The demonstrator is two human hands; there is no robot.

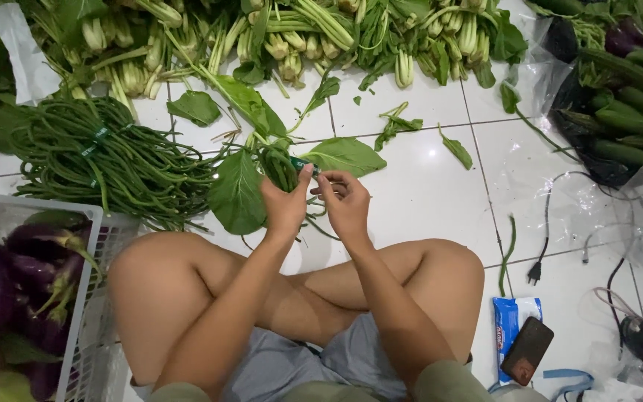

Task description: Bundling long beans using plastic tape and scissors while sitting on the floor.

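I judge the bundling partly done: one big heap of long beans (106, 160) lies banded on the tile floor (426, 193) to the left, while loose leaves and a pile of bok choy (292, 37) wait above. In hand is a small bunch of greens (277, 167), held over the floor just ahead of the crossed legs. Left hand (286, 202) is closed around its stems; right hand (345, 202) pinches a green band (301, 163) at the bunch. The bunch looks fresh, broad leaves drooping left, stems dark and thin. A basket of eggplants (9, 283) sits at far left.
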